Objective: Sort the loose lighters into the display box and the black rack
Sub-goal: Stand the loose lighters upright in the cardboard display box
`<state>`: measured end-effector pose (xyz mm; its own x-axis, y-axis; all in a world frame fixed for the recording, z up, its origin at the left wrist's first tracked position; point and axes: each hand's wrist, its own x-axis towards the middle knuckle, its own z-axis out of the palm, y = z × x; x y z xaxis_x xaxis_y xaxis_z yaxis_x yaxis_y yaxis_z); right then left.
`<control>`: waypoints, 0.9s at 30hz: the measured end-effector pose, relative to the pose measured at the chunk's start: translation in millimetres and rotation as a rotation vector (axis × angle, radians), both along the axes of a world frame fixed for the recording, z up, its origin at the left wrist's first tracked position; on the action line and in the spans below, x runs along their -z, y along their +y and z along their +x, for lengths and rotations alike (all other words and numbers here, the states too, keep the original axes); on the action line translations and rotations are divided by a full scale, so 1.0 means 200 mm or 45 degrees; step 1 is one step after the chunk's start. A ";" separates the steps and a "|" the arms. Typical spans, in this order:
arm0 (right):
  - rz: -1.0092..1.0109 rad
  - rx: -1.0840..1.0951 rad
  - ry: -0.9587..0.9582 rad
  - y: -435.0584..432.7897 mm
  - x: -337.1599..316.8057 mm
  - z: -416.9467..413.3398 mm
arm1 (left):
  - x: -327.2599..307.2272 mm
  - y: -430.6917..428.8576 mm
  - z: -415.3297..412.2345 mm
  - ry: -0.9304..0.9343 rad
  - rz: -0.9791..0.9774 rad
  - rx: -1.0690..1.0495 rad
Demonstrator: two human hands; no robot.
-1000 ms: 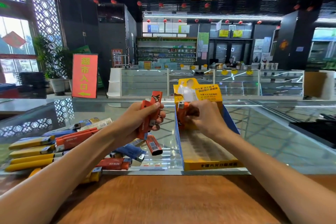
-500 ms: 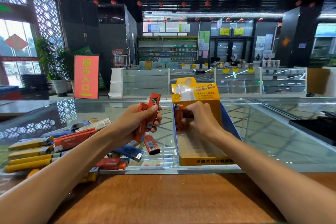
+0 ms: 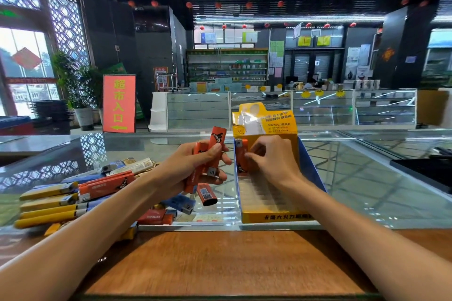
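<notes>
Right grip [image 3: 271,161] pinches one orange lighter [image 3: 241,156] upright in the back-left corner of the display box [image 3: 276,216], fingers curled round it; my read is it's being seated in the first slot. Left grip [image 3: 193,168] is clenched on a bundle of orange lighters [image 3: 215,144], just left of the box and above the glass bench [image 3: 367,178]. Rest of the box looks unfilled, so it's early in the job. Risks: slot dividers are too blurred to read, so a release before it's seated could let the lighter tilt and drop flat on the box floor. Box looks like light card, so a sideways shove could slide it on the glass. The bundle is fanned, one sticks up past the thumb, and a slack squeeze drops it. Around: a single orange lighter [image 3: 206,194] and a blue lighter [image 3: 179,203] lie just under the left grip, and the main pile of loose lighters [image 3: 73,193] sits further left. Dark tray [image 3: 428,173] at far right, well apart from the box, is possibly the black rack, can't tell. Left forearm crosses over part of the pile, blocking a straight reach.
</notes>
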<state>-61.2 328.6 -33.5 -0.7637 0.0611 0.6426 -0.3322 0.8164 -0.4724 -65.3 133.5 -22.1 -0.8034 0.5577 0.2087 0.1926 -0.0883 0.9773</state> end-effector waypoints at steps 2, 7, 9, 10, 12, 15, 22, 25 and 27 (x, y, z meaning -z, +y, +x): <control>-0.086 -0.088 0.175 -0.01 -0.06 0.04 | 0.00 0.00 0.00 0.010 -0.013 0.014; -0.001 -0.540 0.153 -0.08 -0.16 0.14 | 0.01 0.00 -0.01 0.131 -0.177 0.004; 0.160 -0.579 0.112 -0.08 -0.16 0.15 | 0.01 -0.01 -0.02 0.171 -0.218 -0.008; 0.200 -0.568 0.112 -0.07 -0.17 0.14 | 0.01 -0.01 -0.02 0.194 -0.248 -0.018; 0.242 -0.514 0.127 -0.03 -0.18 0.14 | 0.01 -0.02 -0.02 0.226 -0.291 -0.043; 0.336 -0.461 0.036 0.03 -0.19 0.14 | 0.00 -0.01 -0.04 0.150 -0.170 -0.059; 0.169 -0.301 -0.061 0.12 -0.17 0.09 | -0.03 -0.04 -0.06 -0.061 0.056 -0.117; 0.001 -0.286 -0.150 0.12 -0.15 0.08 | -0.03 -0.05 -0.08 -0.137 0.075 -0.157; -0.023 -0.287 -0.193 0.10 -0.14 0.08 | -0.01 -0.05 -0.09 -0.187 0.058 -0.147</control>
